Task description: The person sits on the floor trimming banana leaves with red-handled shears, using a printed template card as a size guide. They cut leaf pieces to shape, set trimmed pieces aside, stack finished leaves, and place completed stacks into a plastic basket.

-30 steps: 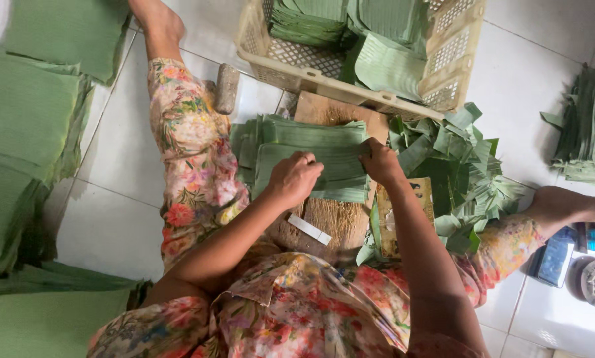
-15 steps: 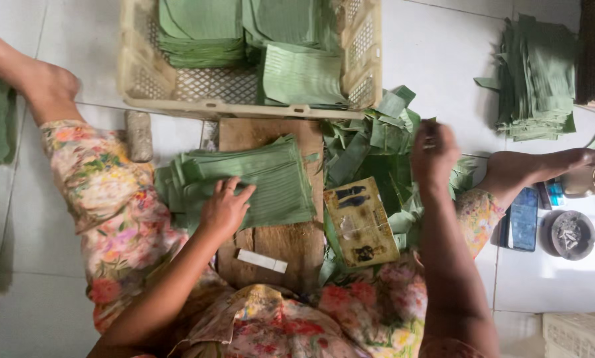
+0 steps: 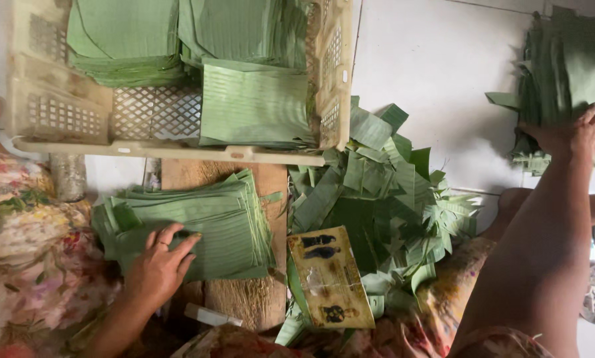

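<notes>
The right hand (image 3: 566, 136) has swung far right and now lies flat and open on the leaf pile (image 3: 569, 73) on the floor, gripping nothing, while the left hand (image 3: 158, 265) stays spread, pressing the cut leaf stack (image 3: 198, 222) on the wooden board (image 3: 244, 305).

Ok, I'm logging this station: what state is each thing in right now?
left hand: flat on leaf stack.
leaf stack: squared, lying on wooden board.
right hand: reaching onto far leaf pile.
crate: partly filled with stacked leaves.
leaf trimmings: loose heap.
</notes>
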Motion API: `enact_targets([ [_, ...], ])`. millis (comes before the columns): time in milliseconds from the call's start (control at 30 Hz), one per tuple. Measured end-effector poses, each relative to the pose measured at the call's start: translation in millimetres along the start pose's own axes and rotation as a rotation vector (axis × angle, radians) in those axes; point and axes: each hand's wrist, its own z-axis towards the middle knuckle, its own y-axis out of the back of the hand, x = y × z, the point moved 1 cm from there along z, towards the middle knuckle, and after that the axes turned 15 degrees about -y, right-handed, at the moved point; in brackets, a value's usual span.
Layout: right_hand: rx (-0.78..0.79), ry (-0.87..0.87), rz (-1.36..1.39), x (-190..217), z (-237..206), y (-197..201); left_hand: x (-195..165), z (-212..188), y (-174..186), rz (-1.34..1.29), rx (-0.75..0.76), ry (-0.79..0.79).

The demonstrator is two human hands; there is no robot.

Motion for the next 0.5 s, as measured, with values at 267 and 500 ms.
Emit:
enact_targets([
  [267, 0.217, -0.042, -0.159, -8, 25, -2, -3, 3, 7, 0.033, 0.018, 0.018],
  [500, 0.225, -0.028, -0.084, -16, 22, 9, -3, 7, 9, 0.011, 0.116, 0.071],
])
